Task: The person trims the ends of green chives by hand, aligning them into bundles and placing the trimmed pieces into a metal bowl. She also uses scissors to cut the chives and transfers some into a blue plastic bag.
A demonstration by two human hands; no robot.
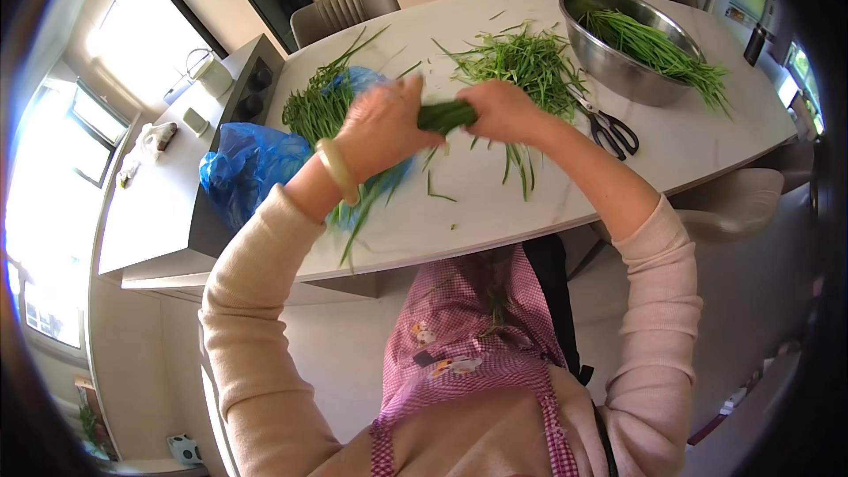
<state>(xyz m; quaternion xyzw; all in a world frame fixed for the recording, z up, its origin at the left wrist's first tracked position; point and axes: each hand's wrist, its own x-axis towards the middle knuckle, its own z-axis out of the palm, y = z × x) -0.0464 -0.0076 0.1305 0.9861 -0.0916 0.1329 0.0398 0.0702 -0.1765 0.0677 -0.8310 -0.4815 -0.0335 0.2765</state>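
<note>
Both hands are raised above the white table (707,137), each closed around 1 end of a tight bundle of green chive-like stalks (446,115): the left hand (380,128) grips the left end with fingers curled fully shut, and the right hand (505,112) clamps the right end the same way, so only a short dark green stretch shows between them. A pale bangle (338,171) sits on the left wrist. The bundle hangs over the table's middle, just above scattered loose stalks. The likeliest slip, as I judge it, is stalks sliding out of the grip and dropping onto the checked pink apron (481,336), where a few strands already lie; pulling the ends apart too hard could also snap the bundle unevenly. The scissors (609,128) lie open-handled near the right elbow's path, so a careless sweep might knock them. Counted: 1 steel bowl (618,66) holding greens, 1 pair of scissors, 1 blue plastic bag (252,163), 2 heaps of greens on the table, 3 chairs visible behind.
</note>
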